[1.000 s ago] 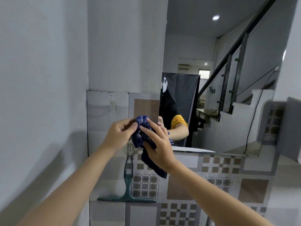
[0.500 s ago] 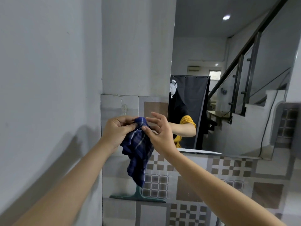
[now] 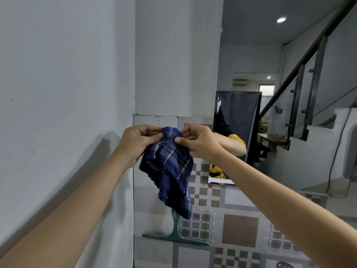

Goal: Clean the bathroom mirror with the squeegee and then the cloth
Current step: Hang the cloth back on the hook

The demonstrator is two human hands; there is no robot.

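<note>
A blue plaid cloth (image 3: 170, 171) hangs in front of the tiled wall, held at its top edge by both hands. My left hand (image 3: 135, 142) pinches the cloth's upper left part and my right hand (image 3: 199, 142) pinches its upper right part between thumb and fingers. The bathroom mirror (image 3: 280, 74) fills the right side of the wall, just right of my hands, and reflects an arm with a yellow sleeve. A green squeegee (image 3: 175, 235) hangs on the tiles below the cloth, its handle top hidden behind the fabric.
A plain grey wall (image 3: 58, 93) closes in the left side. Patterned tiles (image 3: 239, 231) cover the wall under the mirror. A small clear hook (image 3: 158, 122) sits on the tile above my hands. A metal fixture (image 3: 284, 265) shows at the bottom edge.
The cloth was bunched between my hands; it now hangs spread open from both. My right hand went from open fingers to pinching the top edge. The view has shifted left.
</note>
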